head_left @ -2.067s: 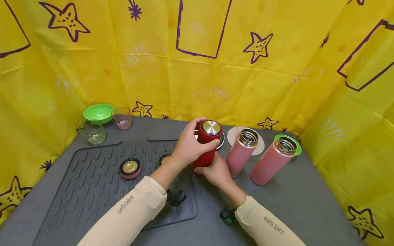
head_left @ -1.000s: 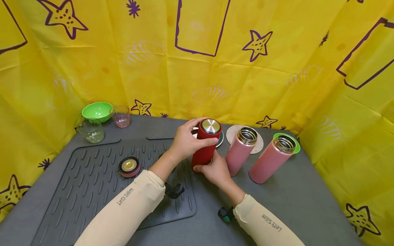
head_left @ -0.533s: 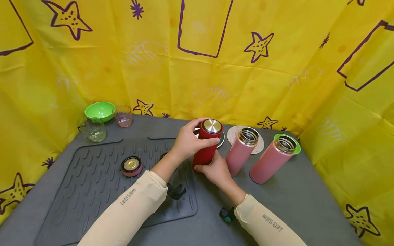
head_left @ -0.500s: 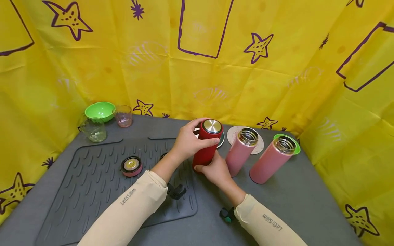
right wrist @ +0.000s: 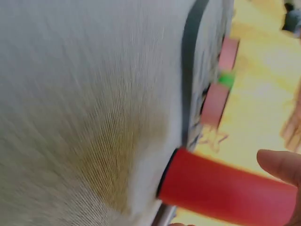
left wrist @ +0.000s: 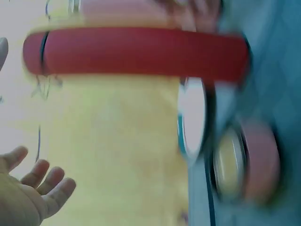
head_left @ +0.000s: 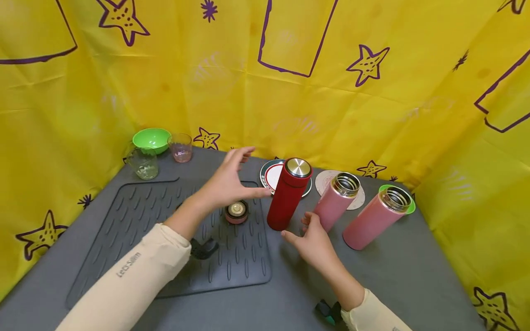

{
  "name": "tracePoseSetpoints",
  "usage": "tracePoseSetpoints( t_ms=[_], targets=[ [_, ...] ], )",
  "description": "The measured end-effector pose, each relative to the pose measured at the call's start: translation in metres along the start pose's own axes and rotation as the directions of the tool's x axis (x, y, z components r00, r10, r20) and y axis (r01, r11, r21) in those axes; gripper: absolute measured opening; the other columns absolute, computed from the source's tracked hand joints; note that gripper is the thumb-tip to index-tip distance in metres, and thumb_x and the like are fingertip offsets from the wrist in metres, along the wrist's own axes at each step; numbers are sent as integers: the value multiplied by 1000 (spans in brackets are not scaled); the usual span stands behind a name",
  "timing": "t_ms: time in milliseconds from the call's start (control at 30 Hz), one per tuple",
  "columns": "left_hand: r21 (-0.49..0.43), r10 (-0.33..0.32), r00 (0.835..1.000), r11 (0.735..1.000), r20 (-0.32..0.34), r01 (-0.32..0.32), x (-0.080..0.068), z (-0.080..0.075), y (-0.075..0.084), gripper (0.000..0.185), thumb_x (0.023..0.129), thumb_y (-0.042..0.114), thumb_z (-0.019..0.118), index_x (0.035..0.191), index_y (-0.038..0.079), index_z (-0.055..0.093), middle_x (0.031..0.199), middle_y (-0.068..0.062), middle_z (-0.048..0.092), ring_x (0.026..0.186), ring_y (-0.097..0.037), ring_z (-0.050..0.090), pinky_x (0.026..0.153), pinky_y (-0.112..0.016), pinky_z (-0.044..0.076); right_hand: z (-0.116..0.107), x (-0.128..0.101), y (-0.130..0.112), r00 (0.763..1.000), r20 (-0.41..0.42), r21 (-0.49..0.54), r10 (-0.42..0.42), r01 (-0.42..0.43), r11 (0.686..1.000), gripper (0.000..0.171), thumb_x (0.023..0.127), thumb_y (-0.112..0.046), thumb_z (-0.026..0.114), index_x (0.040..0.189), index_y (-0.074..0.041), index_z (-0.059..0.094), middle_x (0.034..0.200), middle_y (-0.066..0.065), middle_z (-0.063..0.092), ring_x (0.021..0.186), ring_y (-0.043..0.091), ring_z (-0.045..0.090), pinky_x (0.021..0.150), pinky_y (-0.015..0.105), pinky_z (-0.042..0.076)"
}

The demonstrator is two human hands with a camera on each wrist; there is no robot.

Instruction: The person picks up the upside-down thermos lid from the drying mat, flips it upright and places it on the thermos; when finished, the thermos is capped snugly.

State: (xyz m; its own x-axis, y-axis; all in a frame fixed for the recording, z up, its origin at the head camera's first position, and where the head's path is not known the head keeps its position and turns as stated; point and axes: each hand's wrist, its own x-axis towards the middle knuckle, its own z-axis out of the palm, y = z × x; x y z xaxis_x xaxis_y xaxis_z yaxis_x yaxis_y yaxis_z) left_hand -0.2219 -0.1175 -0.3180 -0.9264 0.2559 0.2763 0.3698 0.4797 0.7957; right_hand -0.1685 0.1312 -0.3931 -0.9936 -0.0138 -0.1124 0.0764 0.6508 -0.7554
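A red flask (head_left: 289, 194) with a steel-topped lid stands upright on the grey table (head_left: 414, 276), free of both hands. My left hand (head_left: 229, 181) hovers open to its left, fingers spread, above a pink lid (head_left: 236, 212) on the ribbed mat (head_left: 136, 230). My right hand (head_left: 312, 241) is open just in front of the flask's base. The left wrist view shows the red flask (left wrist: 136, 51) blurred, the lid (left wrist: 244, 162) and open fingers (left wrist: 44, 183). In the right wrist view the flask (right wrist: 225, 193) lies close to a fingertip (right wrist: 282, 165).
Two pink flasks (head_left: 336, 201) (head_left: 376, 217) without lids stand right of the red one. A plate (head_left: 271, 174) and a coaster (head_left: 325, 180) lie behind. A green bowl (head_left: 151, 139), a pink cup (head_left: 181, 147) and a clear cup (head_left: 142, 162) sit back left. Yellow curtain surrounds the table.
Both hands have let go of the red flask and opened; the left hand moved left and away, the right drew back. The head view has shifted, uncovering the second pink lid.
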Motion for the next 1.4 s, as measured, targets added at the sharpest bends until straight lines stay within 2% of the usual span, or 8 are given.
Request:
tracePoseSetpoints(
  t_ms=[133, 233, 400, 533, 700, 933, 1167, 1400],
  targets=[
    [145, -103, 994, 985, 41, 96, -19, -45, -32, 106, 67, 59, 83, 151, 18, 32, 144, -8, 35, 131, -29, 35, 102, -53, 36, -8, -29, -2, 999, 23, -26, -48, 48, 998, 74, 82, -37, 79, 137, -2, 43, 133, 13, 55, 118, 30, 54, 94, 50, 46],
    [282, -196, 977, 945, 86, 165, -33, -63, -61, 111, 64, 68, 80, 149, 13, 35, 142, -14, 38, 130, -36, 32, 99, -60, 36, -9, -47, -5, 994, 51, -47, -98, 100, 994, 67, 82, -38, 79, 132, -5, 49, 130, 10, 57, 116, 28, 56, 92, 47, 48],
    [472, -290, 949, 859, 125, 200, -52, -72, -98, 112, 59, 70, 81, 141, 2, 47, 132, -21, 47, 120, -40, 34, 94, -60, 38, -5, -64, -9, 976, 113, -42, -188, 193, 980, 63, 82, -39, 79, 129, -7, 53, 127, 8, 59, 115, 26, 56, 93, 45, 48],
    [540, -314, 940, 819, 138, 194, -61, -68, -113, 99, 58, 60, 87, 130, -1, 57, 121, -19, 55, 110, -37, 43, 90, -56, 41, -2, -69, -10, 962, 150, -39, -226, 234, 971, 59, 83, -40, 78, 127, -8, 55, 126, 5, 59, 115, 25, 56, 94, 46, 48],
    [528, -323, 934, 825, 150, 201, -63, -64, -119, 79, 63, 47, 89, 120, -2, 64, 114, -18, 62, 105, -35, 50, 86, -51, 45, 1, -70, -9, 950, 177, -39, -258, 269, 962, 58, 83, -42, 77, 125, -8, 57, 125, 5, 60, 113, 26, 57, 92, 46, 49],
    [501, -331, 930, 839, 158, 213, -65, -66, -122, 78, 66, 46, 88, 120, -4, 63, 114, -19, 61, 103, -34, 54, 87, -51, 46, 5, -69, -8, 938, 217, -23, -271, 282, 959, 57, 84, -42, 76, 125, -7, 57, 123, 6, 60, 112, 26, 58, 92, 46, 49],
    [399, -278, 943, 897, 180, 189, -70, -68, -100, 75, 66, 43, 89, 121, 1, 62, 108, -10, 59, 93, -26, 55, 79, -42, 48, 8, -64, -11, 929, 260, 18, -264, 268, 963, 57, 85, -45, 73, 125, -7, 57, 122, 8, 62, 109, 27, 60, 92, 48, 48],
    [419, 10, 978, 903, 207, -98, -80, -39, -16, 68, 61, 35, 92, 119, 14, 64, 109, 5, 56, 98, -15, 51, 83, -36, 48, 11, -54, -27, 915, 301, 186, -268, 219, 958, 47, 90, -48, 67, 119, -11, 62, 113, 1, 66, 100, 18, 63, 87, 40, 51]
  ],
)
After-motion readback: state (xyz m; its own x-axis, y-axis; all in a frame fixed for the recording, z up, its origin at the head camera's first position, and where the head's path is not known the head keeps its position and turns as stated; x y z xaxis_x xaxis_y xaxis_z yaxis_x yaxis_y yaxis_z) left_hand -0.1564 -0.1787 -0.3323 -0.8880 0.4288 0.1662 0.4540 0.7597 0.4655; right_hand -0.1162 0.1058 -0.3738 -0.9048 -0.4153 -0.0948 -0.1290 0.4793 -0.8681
